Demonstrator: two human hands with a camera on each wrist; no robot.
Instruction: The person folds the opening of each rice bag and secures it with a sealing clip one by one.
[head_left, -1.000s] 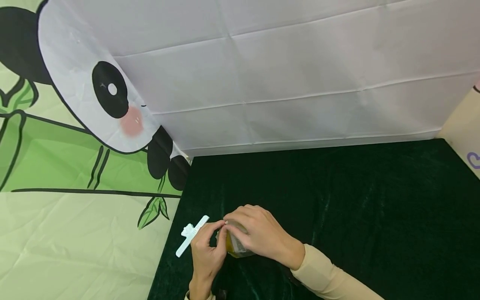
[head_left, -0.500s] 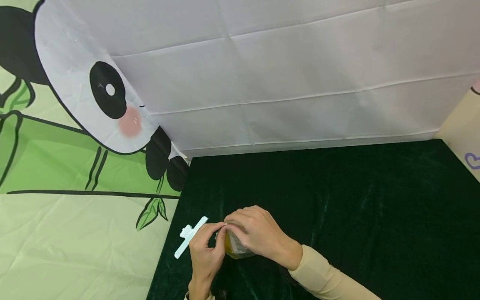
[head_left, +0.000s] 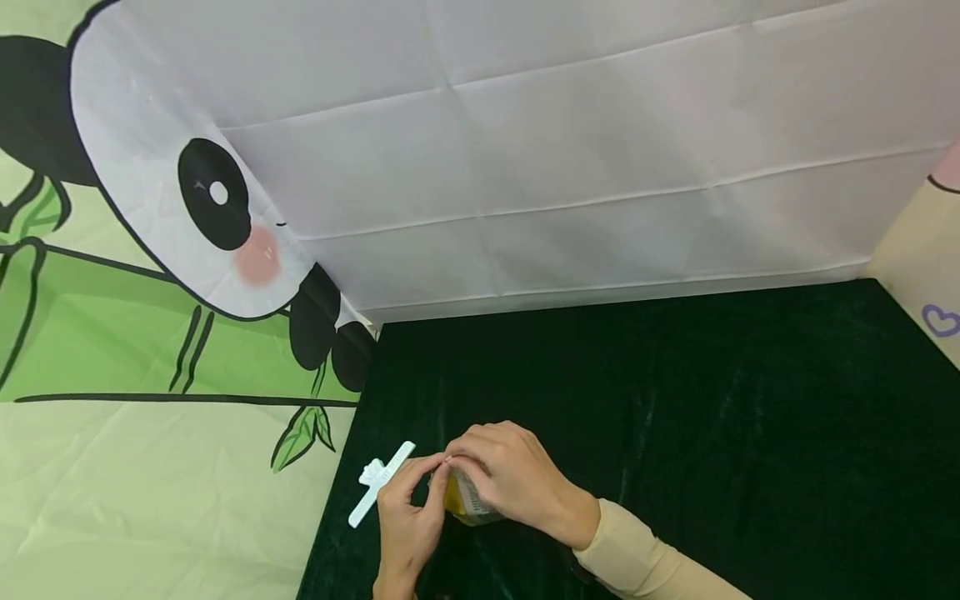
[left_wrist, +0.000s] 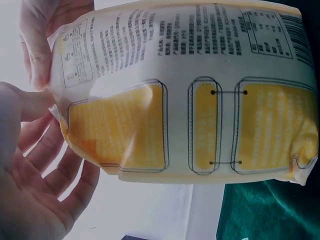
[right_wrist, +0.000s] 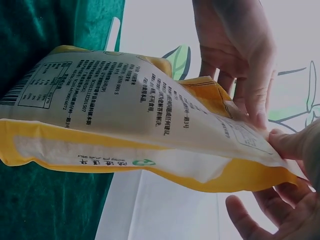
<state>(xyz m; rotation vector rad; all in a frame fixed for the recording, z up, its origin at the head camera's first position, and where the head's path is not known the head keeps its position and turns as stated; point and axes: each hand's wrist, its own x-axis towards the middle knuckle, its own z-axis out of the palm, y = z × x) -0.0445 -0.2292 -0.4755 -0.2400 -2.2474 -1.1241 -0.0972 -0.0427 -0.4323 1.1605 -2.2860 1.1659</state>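
A yellow and white plastic packet (head_left: pixel 467 500) printed with dense text stands upright on the dark green cloth. My left hand (head_left: pixel 408 521) pinches one corner of its top edge between thumb and index finger. Right beside those fingertips, my right hand (head_left: pixel 521 483) pinches the same top edge, its back hiding much of the packet in the head view. In the left wrist view the packet's printed face (left_wrist: pixel 180 100) is bulging and creased, and its top edge runs into the fingers of both hands. The right wrist view shows its yellow side fold (right_wrist: pixel 215 175).
A pale blue bag clip (head_left: pixel 381 483) lies on the green cloth (head_left: pixel 675 400), just left of my left hand. White fabric (head_left: pixel 562 167) hangs at the back, and a panda-print cloth (head_left: pixel 150 333) hangs past the table's left edge.
The head view has shifted slightly, so everything sits a little lower in it. Both hands keep pinching the packet's top edge at about the same spot.
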